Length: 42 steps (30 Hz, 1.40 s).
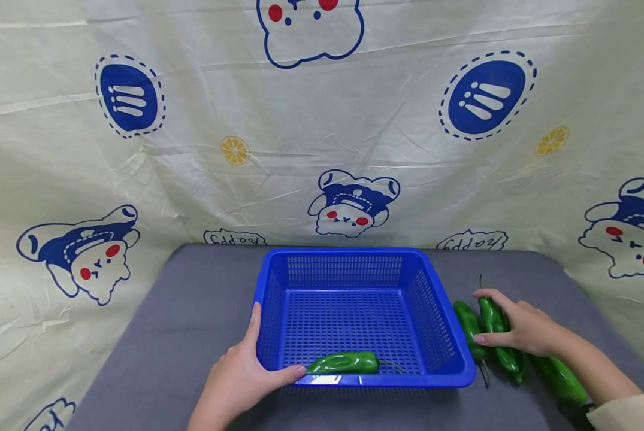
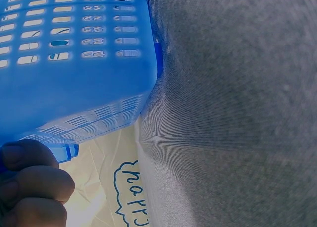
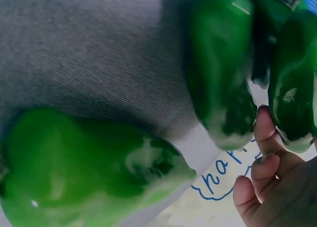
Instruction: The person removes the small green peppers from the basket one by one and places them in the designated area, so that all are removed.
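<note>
A blue plastic basket (image 1: 348, 380) with slotted walls stands on the grey cloth. My left hand (image 1: 246, 371) grips its near left corner, thumb over the front rim and fingers along the left side; the left wrist view shows curled fingertips (image 2: 37, 182) by the basket wall. One long green chili pepper (image 1: 345, 362) lies inside along the front wall. To the right of the basket, my right hand (image 1: 526, 326) holds another green pepper (image 1: 493, 314) between thumb and index finger. A further green pepper (image 1: 468, 326) lies between it and the basket.
Another green pepper (image 1: 561, 380) lies under the right forearm, large in the right wrist view as a green pepper (image 3: 89, 167). A grey cloth (image 1: 192, 317) covers the table. Behind it hangs a cream printed sheet (image 1: 192, 179).
</note>
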Each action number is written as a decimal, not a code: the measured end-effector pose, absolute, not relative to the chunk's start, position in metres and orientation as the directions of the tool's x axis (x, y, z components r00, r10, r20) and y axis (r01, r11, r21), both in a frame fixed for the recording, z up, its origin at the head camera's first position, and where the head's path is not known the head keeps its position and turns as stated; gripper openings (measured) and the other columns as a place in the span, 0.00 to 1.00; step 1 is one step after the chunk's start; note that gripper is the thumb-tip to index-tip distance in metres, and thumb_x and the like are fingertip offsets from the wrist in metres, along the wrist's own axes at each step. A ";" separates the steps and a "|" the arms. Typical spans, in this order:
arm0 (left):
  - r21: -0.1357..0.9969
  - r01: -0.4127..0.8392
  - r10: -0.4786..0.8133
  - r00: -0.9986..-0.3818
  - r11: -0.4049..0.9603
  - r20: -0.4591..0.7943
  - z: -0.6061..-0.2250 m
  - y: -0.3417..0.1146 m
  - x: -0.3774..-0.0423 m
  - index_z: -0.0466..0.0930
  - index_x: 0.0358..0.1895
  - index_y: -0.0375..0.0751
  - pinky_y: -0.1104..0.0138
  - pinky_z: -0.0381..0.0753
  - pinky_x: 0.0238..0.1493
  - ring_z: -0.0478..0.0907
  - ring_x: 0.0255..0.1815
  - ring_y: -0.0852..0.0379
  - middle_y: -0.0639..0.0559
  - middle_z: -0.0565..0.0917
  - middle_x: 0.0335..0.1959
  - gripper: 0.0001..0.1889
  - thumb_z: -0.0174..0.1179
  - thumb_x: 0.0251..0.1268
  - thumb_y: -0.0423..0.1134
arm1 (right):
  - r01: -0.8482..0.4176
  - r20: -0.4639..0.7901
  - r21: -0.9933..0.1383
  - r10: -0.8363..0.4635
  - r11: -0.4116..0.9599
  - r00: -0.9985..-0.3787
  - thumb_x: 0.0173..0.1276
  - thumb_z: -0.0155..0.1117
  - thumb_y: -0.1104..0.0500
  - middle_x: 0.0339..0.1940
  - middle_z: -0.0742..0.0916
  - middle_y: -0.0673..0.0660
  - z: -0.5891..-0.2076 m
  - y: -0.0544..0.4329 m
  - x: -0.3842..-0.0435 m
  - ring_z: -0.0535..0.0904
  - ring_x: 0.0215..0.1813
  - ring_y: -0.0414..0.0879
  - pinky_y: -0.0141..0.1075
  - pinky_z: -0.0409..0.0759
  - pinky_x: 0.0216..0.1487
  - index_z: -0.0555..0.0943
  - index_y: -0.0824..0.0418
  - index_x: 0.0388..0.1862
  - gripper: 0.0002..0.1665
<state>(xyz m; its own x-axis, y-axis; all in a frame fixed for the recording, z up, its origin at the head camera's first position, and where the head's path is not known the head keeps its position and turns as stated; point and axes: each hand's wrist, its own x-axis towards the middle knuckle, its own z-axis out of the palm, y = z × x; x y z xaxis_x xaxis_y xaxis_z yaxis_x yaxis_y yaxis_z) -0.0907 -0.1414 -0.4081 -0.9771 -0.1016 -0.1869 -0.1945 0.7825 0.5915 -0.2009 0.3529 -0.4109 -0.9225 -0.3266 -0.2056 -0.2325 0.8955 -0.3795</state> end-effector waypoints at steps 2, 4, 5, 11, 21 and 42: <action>0.592 -0.197 -0.102 -0.976 0.782 -0.190 -0.409 -0.142 -0.090 0.32 0.81 0.59 0.45 0.81 0.43 0.84 0.50 0.42 0.34 0.81 0.60 0.73 0.67 0.32 0.81 | -0.238 -0.209 -0.358 -0.325 0.903 -0.922 0.58 0.70 0.33 0.37 0.83 0.57 -0.414 0.354 -0.202 0.76 0.38 0.50 0.42 0.68 0.31 0.56 0.52 0.75 0.55; 0.593 -0.196 -0.102 -0.977 0.781 -0.189 -0.409 -0.142 -0.090 0.32 0.81 0.59 0.45 0.81 0.43 0.84 0.50 0.42 0.34 0.81 0.60 0.73 0.67 0.32 0.81 | -0.246 -0.204 -0.329 -0.323 0.912 -0.924 0.57 0.70 0.31 0.41 0.83 0.59 -0.416 0.354 -0.203 0.76 0.43 0.53 0.43 0.68 0.32 0.57 0.52 0.75 0.55; 0.593 -0.194 -0.101 -0.977 0.781 -0.188 -0.410 -0.142 -0.090 0.32 0.81 0.59 0.45 0.81 0.43 0.84 0.51 0.42 0.34 0.81 0.60 0.73 0.67 0.32 0.81 | -0.248 -0.201 -0.321 -0.322 0.914 -0.925 0.56 0.70 0.31 0.43 0.83 0.60 -0.417 0.353 -0.203 0.77 0.43 0.54 0.44 0.69 0.32 0.57 0.52 0.75 0.56; 0.598 -0.189 -0.096 -0.978 0.779 -0.185 -0.410 -0.142 -0.090 0.32 0.81 0.60 0.47 0.81 0.41 0.84 0.49 0.43 0.35 0.82 0.58 0.73 0.67 0.32 0.81 | -0.247 -0.214 -0.318 -0.323 0.915 -0.922 0.56 0.69 0.30 0.50 0.82 0.70 -0.421 0.350 -0.204 0.77 0.47 0.62 0.50 0.74 0.34 0.57 0.56 0.77 0.59; 0.600 -0.181 -0.096 -0.980 0.779 -0.172 -0.410 -0.142 -0.090 0.32 0.81 0.60 0.46 0.81 0.41 0.84 0.50 0.42 0.35 0.82 0.59 0.73 0.66 0.32 0.81 | -0.261 -0.190 -0.246 -0.310 0.934 -0.931 0.56 0.64 0.25 0.39 0.79 0.51 -0.423 0.347 -0.206 0.67 0.34 0.46 0.38 0.61 0.29 0.60 0.55 0.77 0.58; 0.612 -0.160 -0.083 -0.985 0.775 -0.153 -0.412 -0.143 -0.090 0.33 0.81 0.59 0.45 0.81 0.40 0.84 0.49 0.40 0.34 0.82 0.57 0.73 0.67 0.32 0.81 | -0.442 0.101 -0.418 -0.442 0.794 -0.891 0.66 0.68 0.40 0.62 0.81 0.65 -0.361 0.275 -0.203 0.76 0.49 0.54 0.44 0.75 0.41 0.68 0.63 0.71 0.43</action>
<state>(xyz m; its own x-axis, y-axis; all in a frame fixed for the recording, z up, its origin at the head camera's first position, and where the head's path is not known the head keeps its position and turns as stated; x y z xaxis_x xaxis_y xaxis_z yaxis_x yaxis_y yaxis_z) -0.0897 -0.1430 -0.4118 -0.9848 -0.0825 -0.1531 -0.1600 0.7746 0.6118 -0.2034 0.2753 -0.3614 -0.8911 -0.4424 0.1013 -0.4416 0.7936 -0.4185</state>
